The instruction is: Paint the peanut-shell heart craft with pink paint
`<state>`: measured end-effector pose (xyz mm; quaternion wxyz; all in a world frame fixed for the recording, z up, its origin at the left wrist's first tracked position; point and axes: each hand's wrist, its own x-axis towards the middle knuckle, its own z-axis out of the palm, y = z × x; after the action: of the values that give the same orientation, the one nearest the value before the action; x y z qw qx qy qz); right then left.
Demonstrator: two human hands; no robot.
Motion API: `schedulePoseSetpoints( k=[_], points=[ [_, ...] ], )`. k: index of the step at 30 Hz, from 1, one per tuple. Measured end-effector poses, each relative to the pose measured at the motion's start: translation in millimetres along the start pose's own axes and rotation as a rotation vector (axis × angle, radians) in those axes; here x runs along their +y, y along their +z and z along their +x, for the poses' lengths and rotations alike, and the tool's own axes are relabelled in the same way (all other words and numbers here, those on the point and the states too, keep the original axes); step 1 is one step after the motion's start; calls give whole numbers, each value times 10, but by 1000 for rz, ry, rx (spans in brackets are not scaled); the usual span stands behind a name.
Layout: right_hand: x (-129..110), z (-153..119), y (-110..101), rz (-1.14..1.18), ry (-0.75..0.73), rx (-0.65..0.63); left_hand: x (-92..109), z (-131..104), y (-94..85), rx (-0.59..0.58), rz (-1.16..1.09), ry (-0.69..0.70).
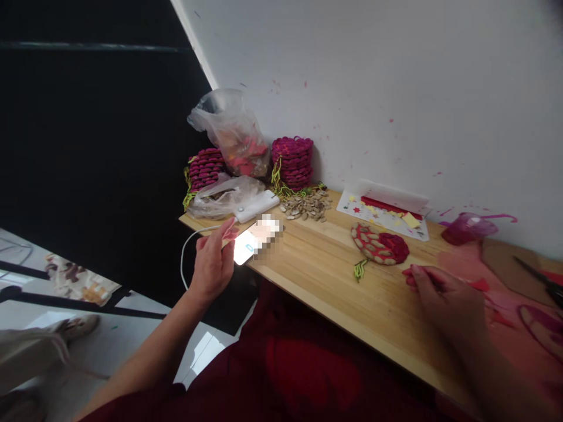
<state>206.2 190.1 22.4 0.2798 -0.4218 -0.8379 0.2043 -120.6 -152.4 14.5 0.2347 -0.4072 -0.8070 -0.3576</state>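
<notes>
My left hand (214, 258) is at the left end of a lit phone (244, 249) by the table's front edge. Its fingers are loosely bent and apart, close to the screen; whether they touch it is unclear. A pinch closes the thumb and forefinger of my right hand (448, 299) over the table; anything between them is too small to make out. Just left of that hand lies a flat rounded craft piece (373, 243), red with tan shell-like bits, dark red at one end, with a green yarn tassel (359, 269).
Behind the phone are a white power bank (259, 205), plastic bags (244, 140), magenta craft pots (292, 161) and a pile of tan shells (308, 205). A paper with small stars (352, 205) rests by the wall. Rightward are a pink cup (466, 228) and dark scissors (539, 275).
</notes>
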Motion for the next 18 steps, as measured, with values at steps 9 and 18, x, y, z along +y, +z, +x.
schedulePoseSetpoints(
  k=[9, 18],
  points=[
    [65, 15, 28, -19, -67, 24, 22, 30, 95, -102, -45, 38],
    [88, 19, 24, -28, -64, 16, 61, 36, 116, -73, -3, 18]
  ],
)
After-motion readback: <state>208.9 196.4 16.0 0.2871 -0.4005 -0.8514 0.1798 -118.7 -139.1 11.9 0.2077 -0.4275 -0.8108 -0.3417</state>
